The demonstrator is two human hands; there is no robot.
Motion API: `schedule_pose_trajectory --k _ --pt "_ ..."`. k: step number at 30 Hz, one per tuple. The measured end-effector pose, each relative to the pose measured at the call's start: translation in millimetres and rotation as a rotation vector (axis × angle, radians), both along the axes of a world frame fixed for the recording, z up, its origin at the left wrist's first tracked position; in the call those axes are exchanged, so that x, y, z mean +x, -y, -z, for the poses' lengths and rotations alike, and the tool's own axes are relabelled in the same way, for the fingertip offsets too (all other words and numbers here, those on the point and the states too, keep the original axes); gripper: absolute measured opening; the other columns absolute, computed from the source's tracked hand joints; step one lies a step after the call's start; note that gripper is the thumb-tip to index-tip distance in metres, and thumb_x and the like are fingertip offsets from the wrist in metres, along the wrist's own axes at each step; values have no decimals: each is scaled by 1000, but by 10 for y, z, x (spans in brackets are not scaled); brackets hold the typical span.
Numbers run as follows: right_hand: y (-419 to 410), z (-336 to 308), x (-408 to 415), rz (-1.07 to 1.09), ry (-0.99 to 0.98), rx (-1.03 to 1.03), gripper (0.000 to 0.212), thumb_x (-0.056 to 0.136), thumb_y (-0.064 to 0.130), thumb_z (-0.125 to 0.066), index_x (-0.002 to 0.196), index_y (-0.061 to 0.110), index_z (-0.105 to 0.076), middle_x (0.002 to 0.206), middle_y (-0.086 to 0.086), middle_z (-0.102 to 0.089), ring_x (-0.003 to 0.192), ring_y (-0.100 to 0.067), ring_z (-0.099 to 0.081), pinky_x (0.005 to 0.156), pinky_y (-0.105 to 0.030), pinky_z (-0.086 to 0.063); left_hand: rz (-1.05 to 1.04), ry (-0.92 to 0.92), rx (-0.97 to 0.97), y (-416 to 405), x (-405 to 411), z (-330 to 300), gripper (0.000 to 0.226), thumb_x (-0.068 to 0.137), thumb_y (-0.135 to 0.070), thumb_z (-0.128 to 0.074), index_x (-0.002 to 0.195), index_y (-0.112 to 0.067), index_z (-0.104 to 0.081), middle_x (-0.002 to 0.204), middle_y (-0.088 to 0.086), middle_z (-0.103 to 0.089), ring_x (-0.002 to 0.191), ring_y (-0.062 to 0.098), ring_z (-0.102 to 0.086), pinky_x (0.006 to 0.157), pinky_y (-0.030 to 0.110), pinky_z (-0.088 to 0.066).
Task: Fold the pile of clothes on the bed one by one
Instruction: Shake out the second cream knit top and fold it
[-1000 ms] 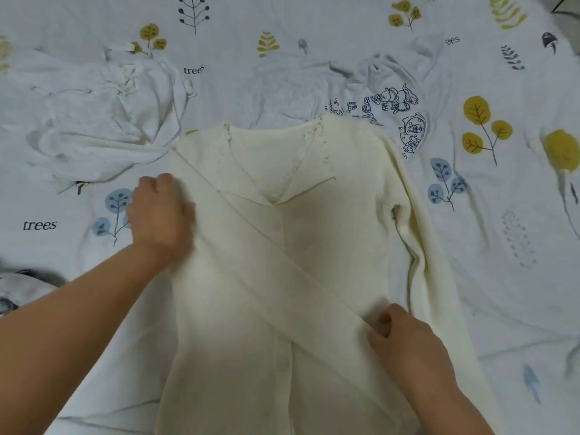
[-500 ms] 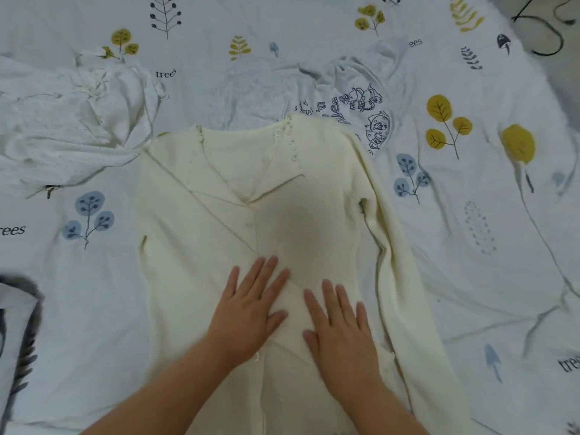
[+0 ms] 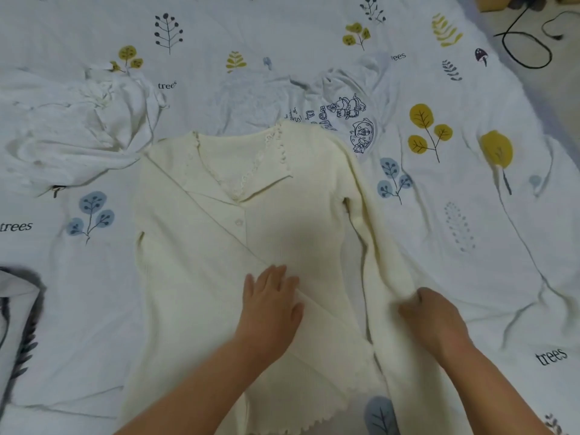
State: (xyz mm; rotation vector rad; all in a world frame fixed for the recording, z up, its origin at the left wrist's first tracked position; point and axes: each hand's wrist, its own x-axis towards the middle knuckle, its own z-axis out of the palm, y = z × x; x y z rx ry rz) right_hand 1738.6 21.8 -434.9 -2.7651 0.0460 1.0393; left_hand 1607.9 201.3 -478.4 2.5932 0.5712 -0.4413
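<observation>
right hand (image 3: 434,320) shifted to grip cream cardigan's (image 3: 282,233) outstretched sleeve (image 3: 384,271); left hand (image 3: 271,301) presses flat.

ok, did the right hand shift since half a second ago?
Yes. The right hand left the cardigan's front, moved right and now grips the unfolded sleeve; the left hand presses the front.

i see a cream cardigan (image 3: 219,246) at centre frame, a fine ribbed knit, matt, with lace trim along its collar and a scalloped hem. the bedsheet (image 3: 470,246) is thin printed cloth, creased and matt. at upper left lies a crumpled white garment (image 3: 72,136), soft matt cloth.
</observation>
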Motion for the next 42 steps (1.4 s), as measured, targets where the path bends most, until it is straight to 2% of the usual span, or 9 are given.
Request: schedule_pose_trajectory --k 6,11,15,18,25,29,34,36,42 --pt "-352 -875 -224 -95 252 158 13 84 20 -51 80 14 -41 71 -4 -52 62 -19 -47 50 -29 -31 -425 440 -390 217 141 -506 19 87 -5 -53 84 -19 -66 88 -9 -65 82 2 -58 75 13 -40" --pt "-938 -1262 -582 -408 221 228 11 93 29 -41 94 28 -31 76 5 -50 78 -25 -52 65 -28 -34 -710 330 -1177 26 174 -1024 35 84 -45 -52 66 -18 -64 60 -5 -62 54 6 -58 51 18 -45" --pt "-1301 -911 -870 -534 39 328 26 98 19 -39 123 15 -42 113 -3 -61 105 -20 -60 79 -28 -43 -810 107 -1308 -354 -48 -1026 38 84 -37 -57 67 -4 -62 62 9 -55 56 20 -53 58 21 -41" --pt "-1386 -613 -1098 -559 -110 399 31 92 19 -46 123 16 -45 116 -4 -59 108 -22 -56 86 -28 -42 -1096 36 -1208 -617 -269 -726 34 91 -11 -49 57 -10 -55 45 3 -48 35 10 -44 37 16 -38" --pt "-1201 -85 -1209 -789 -174 15 42 86 14 -51 128 13 -42 130 -10 -44 120 -25 -41 98 -37 -34 -911 -167 -574 -758 -626 -265 23 88 -24 -60 74 -6 -55 60 10 -57 52 22 -51 56 27 -43" --pt "-1177 -107 -1304 -759 -304 175 19 90 10 -45 108 15 -51 123 -11 -54 115 -25 -52 87 -29 -40 -796 -389 -639 -721 -757 -360 23 90 -25 -55 88 -3 -60 72 9 -64 52 16 -58 52 24 -48" --pt "-1378 -260 -1607 -810 -503 405 40 91 30 -49 129 21 -46 122 -6 -56 116 -23 -51 95 -28 -39 -1061 -50 -988 -893 -1015 -380 23 92 -2 -47 102 -9 -67 93 14 -69 77 23 -62 68 33 -50" --pt "-1415 -286 -1667 -834 -623 408 45 89 41 -51 131 26 -45 127 -3 -54 119 -19 -49 102 -29 -37 -1037 -39 -818 -943 -1141 -301 15 92 -8 -52 91 -7 -67 81 9 -68 72 22 -58 68 32 -43" --pt "-1531 -94 -875 -601 50 448 27 92 25 -47 116 22 -58 104 -7 -67 99 -25 -60 79 -27 -42 -707 -170 -480 -982 -1414 -131 16 87 -9 -57 73 -14 -49 65 -4 -45 58 8 -40 53 17 -31"
